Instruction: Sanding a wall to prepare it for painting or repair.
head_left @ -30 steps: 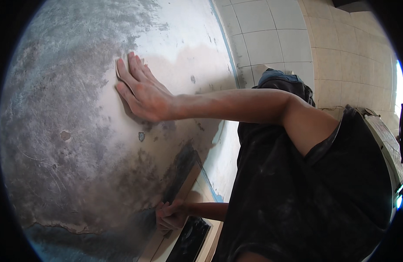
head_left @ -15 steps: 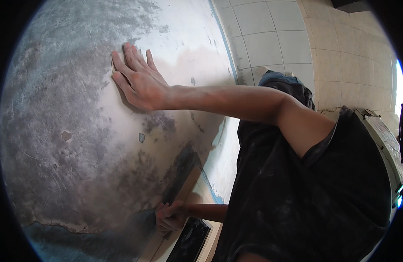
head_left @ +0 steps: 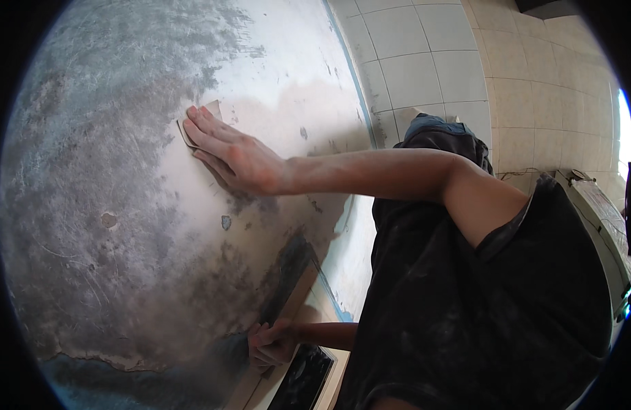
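One pale sheet (head_left: 215, 109) lies flat beneath the right hand (head_left: 244, 162) in the upper left-centre of the frame, sandwiched between the fingers and the patchy grey-and-white wall (head_left: 124, 273). The fingers of that hand are extended and held close together, pressing the sheet to the surface rather than curling around it. A corner shows just beyond the fingertips, toward the top, and a thin edge stands out on their left side. The right hand is plainly the nearer one; the left hand (head_left: 271, 344) sits well apart, at the lower centre, its fingers bent in against a beige strip (head_left: 298, 290) beside a black panel (head_left: 302, 379).

Most of the sheet is covered by the fingers and palm, so its full outline and long axis cannot be told. Whether the left fingers clasp the strip's edge or merely rest there is also unclear, since that hand is shadowed and small. The black shirt (head_left: 466, 321) hides most of the left arm, the lower border cuts off the panel, and objects at the far right rim blur into darkness.
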A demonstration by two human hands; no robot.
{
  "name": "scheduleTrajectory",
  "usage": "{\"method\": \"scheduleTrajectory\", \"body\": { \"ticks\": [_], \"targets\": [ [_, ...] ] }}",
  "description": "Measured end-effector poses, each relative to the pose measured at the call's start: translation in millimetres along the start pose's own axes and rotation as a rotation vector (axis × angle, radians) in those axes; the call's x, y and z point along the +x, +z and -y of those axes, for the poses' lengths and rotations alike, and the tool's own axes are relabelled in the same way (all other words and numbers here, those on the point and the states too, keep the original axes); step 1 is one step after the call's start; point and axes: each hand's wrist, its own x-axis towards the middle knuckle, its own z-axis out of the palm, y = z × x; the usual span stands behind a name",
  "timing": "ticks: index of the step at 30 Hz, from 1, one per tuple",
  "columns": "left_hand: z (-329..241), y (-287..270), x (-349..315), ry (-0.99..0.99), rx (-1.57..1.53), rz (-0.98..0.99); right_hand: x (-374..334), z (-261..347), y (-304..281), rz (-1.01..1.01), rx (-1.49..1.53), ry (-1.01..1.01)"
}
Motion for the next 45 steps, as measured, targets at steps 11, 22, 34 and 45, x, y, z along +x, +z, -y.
{"method": "scheduleTrajectory", "body": {
  "ticks": [11,22,34,45],
  "targets": [
    [0.6,2.4,1.4,0.016,-0.049,-0.025,18.9,2.1,-4.1,0.025,0.056,-0.004],
    [1.1,-0.4,0.4,0.024,0.005,-0.012,33.6,13.5,-7.8,0.107,0.102,0.031],
    [-0.7,3.2,1.9,0.028,0.014,-0.007,28.4,11.6,-4.7,0.031,0.128,-0.066],
    [-1.7,-0.7,3.9,0.029,0.01,-0.01,41.2,-5.2,-6.7,0.051,0.17,-0.115]
  ]
}}
